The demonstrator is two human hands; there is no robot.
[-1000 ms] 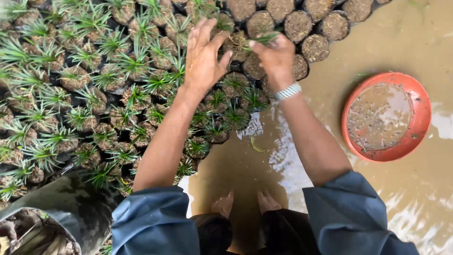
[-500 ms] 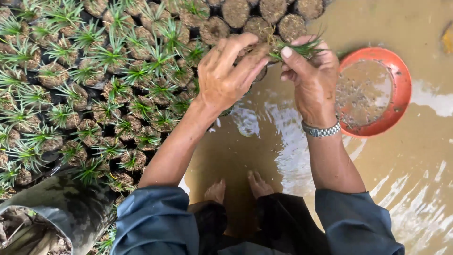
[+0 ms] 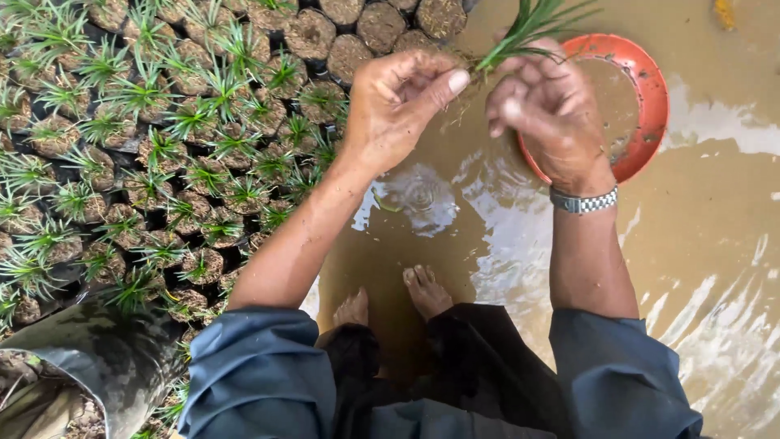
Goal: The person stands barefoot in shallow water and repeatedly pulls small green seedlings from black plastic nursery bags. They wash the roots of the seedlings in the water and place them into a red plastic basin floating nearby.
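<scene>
Both of your hands are raised over muddy water [image 3: 487, 244], meeting at one seedling tuft [image 3: 528, 24]. Your left hand [image 3: 398, 106] pinches its base between thumb and curled fingers. Your right hand [image 3: 548, 114] is closed around the tuft, green blades fanning out above it, in front of the orange bowl [image 3: 646, 97]. Planted pots [image 3: 162, 162] lie left of your left arm.
</scene>
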